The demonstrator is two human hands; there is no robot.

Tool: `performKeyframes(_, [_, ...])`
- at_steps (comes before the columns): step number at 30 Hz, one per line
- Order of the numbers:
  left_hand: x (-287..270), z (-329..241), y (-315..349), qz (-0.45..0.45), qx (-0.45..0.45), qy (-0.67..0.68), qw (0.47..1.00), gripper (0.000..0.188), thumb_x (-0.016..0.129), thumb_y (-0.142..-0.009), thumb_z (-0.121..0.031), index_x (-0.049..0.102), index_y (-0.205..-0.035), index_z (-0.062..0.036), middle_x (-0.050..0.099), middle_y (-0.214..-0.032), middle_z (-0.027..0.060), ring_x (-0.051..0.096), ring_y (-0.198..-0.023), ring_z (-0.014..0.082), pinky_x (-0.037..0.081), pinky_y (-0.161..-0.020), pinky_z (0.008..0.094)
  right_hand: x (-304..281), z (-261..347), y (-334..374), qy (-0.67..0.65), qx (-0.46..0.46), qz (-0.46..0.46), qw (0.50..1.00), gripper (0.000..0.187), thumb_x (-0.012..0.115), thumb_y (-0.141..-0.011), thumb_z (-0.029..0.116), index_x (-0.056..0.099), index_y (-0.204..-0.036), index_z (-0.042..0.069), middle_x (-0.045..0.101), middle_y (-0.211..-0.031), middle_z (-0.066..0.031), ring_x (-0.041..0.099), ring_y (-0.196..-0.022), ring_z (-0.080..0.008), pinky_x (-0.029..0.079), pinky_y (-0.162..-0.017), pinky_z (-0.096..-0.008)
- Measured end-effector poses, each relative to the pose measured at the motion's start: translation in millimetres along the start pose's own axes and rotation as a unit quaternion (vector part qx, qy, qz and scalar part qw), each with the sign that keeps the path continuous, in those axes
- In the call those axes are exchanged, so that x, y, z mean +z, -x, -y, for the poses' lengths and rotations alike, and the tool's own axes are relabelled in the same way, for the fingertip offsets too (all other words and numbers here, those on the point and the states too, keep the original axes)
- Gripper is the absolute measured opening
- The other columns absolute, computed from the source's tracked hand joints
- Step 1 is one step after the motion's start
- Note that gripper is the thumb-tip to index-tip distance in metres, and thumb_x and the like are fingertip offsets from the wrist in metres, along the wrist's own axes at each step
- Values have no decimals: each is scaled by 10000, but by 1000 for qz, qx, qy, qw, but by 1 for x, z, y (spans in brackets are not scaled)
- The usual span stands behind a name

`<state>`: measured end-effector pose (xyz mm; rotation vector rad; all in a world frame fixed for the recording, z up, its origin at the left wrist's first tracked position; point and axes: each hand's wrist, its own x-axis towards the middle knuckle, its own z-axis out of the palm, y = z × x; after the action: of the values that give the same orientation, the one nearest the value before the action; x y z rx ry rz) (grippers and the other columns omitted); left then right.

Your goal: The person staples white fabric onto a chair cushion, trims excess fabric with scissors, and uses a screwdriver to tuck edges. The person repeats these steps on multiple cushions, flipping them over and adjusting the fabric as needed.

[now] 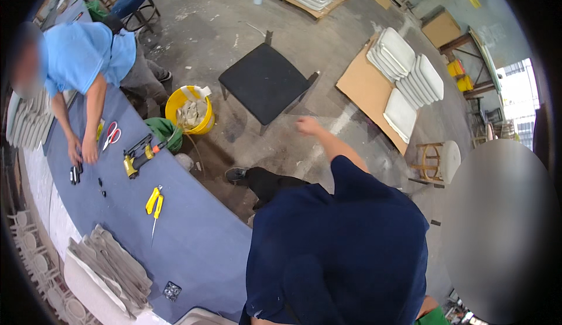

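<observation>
My right hand [307,126] reaches out from a navy sleeve over the concrete floor, its fingers curled in, and nothing shows sticking out of them. Nearest to it stands a low piece with a square black seat [266,84]; hand and seat look apart. My left hand is out of view. To the left, the blue-covered table [202,255] carries red-handled scissors [111,136], a yellow and black nail gun [137,160], and yellow-handled tools [154,202], one with a thin pointed shaft. Folded grey-beige fabric [111,266] lies at its lower left.
Across the table, a co-worker in light blue [88,55] handles a small black object [75,174]. A yellow bucket [205,125] of scraps stands beside the table. Stacked white seat pads [404,67] lie on cardboard [363,82]. A wooden stool [436,161] is at right.
</observation>
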<state>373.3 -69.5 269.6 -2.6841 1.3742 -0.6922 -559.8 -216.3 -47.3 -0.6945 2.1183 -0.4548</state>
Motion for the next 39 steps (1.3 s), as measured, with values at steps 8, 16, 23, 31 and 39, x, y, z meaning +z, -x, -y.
performKeyframes(8, [-2, 81, 90, 25, -25, -53, 998, 751, 787, -808, -189, 516, -1482, 0, 557, -1498, 200, 508, -1406, 359, 379, -1207, 430, -348, -233, 48, -194, 43, -298, 934, 207, 608, -1002, 209, 663, -1103, 37, 750, -888, -129, 703, -700, -230, 586, -595, -389])
performKeyframes(16, [-90, 79, 93, 36, -191, 49, 980, 862, 808, -817, -179, 428, -1589, -115, 522, -1564, 168, 544, -1374, 392, 458, -1119, 474, -89, -82, -87, 25, 110, 97, 989, 353, 549, -990, 243, 642, -1271, 51, 744, -917, -159, 717, -687, -260, 559, -572, -421])
performKeyframes(23, [-229, -14, 128, -228, -157, 55, 959, 612, 773, -962, -336, 587, -1454, -24, 666, -1380, 228, 670, -1228, 357, 518, -1024, 433, 156, 226, 20, 111, -188, 434, 874, 318, 605, -1044, 299, 661, -1206, 31, 741, -911, -49, 684, -764, -143, 554, -672, -323])
performKeyframes(31, [-355, -76, 156, -346, -445, 220, 796, 599, 587, -1076, -475, 607, -1318, 73, 692, -1211, 176, 655, -1063, 244, 544, -937, 388, 218, 490, 93, 113, -449, 485, 742, 428, 708, -1005, 291, 608, -1341, 46, 753, -1084, -95, 727, -998, -180, 572, -857, -338])
performKeyframes(39, [-131, -213, 236, -235, -380, 375, 812, 474, 479, -1107, -338, 620, -1317, 64, 699, -1207, 128, 649, -1116, 232, 508, -1039, 392, 293, 550, 251, 82, -448, 726, 514, 859, 820, -896, 506, 470, -1529, 42, 587, -1459, -155, 556, -1350, -259, 475, -1096, -369])
